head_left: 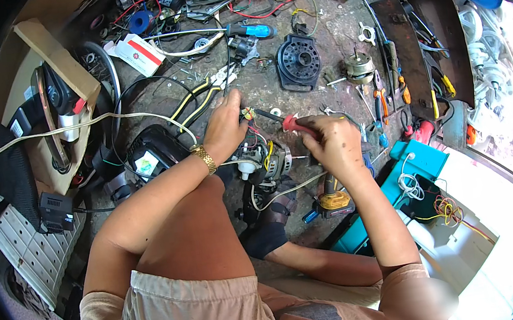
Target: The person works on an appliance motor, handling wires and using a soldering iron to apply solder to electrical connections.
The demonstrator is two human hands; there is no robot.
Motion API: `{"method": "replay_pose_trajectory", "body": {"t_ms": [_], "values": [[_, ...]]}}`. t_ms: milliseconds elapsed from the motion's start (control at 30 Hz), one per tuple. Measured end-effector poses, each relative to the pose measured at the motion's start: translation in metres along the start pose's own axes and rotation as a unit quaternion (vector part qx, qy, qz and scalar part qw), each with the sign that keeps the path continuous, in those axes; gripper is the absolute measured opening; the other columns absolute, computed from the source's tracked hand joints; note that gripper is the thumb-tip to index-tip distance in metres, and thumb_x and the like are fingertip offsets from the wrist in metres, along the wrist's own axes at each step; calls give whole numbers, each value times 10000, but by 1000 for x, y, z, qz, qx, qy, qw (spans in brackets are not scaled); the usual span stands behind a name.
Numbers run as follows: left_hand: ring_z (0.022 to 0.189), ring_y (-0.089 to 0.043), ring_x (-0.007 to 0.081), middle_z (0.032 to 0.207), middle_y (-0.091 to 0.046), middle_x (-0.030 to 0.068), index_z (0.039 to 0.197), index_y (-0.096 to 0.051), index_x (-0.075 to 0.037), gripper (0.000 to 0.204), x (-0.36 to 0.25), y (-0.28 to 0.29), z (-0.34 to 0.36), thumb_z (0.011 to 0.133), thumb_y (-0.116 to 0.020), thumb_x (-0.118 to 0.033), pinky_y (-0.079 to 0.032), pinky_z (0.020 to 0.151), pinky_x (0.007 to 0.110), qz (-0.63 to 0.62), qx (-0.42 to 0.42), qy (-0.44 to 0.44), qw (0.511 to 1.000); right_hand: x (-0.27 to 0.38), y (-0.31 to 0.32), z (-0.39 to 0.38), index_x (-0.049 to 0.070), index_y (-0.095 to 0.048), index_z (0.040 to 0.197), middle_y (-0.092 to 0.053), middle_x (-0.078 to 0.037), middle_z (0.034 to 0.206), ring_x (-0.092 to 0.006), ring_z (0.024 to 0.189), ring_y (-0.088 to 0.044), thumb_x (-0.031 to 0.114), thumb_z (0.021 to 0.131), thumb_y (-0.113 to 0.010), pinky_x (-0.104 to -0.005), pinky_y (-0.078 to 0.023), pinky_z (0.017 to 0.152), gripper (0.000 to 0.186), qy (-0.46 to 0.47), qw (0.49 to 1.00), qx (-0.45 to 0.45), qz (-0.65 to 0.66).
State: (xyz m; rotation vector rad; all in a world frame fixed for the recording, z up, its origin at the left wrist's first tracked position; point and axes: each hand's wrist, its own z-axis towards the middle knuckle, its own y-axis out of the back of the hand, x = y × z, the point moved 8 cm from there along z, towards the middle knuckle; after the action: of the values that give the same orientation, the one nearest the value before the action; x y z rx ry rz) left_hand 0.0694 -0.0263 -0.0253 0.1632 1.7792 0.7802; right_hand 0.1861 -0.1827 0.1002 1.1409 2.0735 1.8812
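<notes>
Here's the right hand (333,142), fingers wrapped firmly around the red-handled screwdriver (292,123), its dark shaft slanting left towards a small yellowish part (248,114). At that part sits the left hand (225,124), gold watch (204,158) on the wrist; whether its fingers actually clamp the piece, I can't tell. Just below, between the forearms, rests the motor (278,160) with its yellow wires. Above the hands, a round black housing (301,60) lies on the stained floor (337,21); the yellow-and-black-handled pliers (194,106) lie just beyond the left hand.
</notes>
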Motion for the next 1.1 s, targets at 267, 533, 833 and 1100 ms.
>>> {"method": "replay_pose_trajectory", "body": {"t_ms": [267, 533, 833, 1100], "values": [[1072, -573, 480, 1077, -625, 264, 1104, -471, 10, 447, -5, 1, 1, 749, -737, 58, -463, 927, 541, 5, -5, -15, 1000, 32, -2, 12, 79, -717, 933, -730, -155, 859, -373, 771, -737, 247, 919, -698, -489, -587, 663, 170, -37, 994, 57, -82], [1102, -594, 474, 1126, -606, 279, 1196, -486, 25, 524, 3, 1, -1, 760, -775, 44, -492, 942, 495, -8, -8, -1, 1000, 26, -4, 7, 42, -601, 1117, -729, -230, 920, -452, 825, -711, 246, 969, -668, -544, -559, 699, 261, -98, 994, 52, -22], [1111, -575, 442, 1167, -584, 195, 1216, -517, -12, 629, -21, 17, -5, 701, -866, -104, -453, 1005, 518, 122, -27, -25, 992, 16, -23, -15, -126, -520, 1326, -603, -358, 1274, -516, 1082, -652, 164, 897, -633, -545, -551, 918, 530, -129, 984, 102, 73], [1029, -624, 263, 1125, -624, 50, 1160, -641, -127, 465, -123, 21, -27, 740, -822, -211, -473, 900, 435, 53, 85, -374, 922, 30, -5, -16, -97, -464, 1285, -616, -310, 1159, -501, 1038, -640, 109, 898, -596, -509, -531, 910, 458, -140, 964, 15, 226]]}}
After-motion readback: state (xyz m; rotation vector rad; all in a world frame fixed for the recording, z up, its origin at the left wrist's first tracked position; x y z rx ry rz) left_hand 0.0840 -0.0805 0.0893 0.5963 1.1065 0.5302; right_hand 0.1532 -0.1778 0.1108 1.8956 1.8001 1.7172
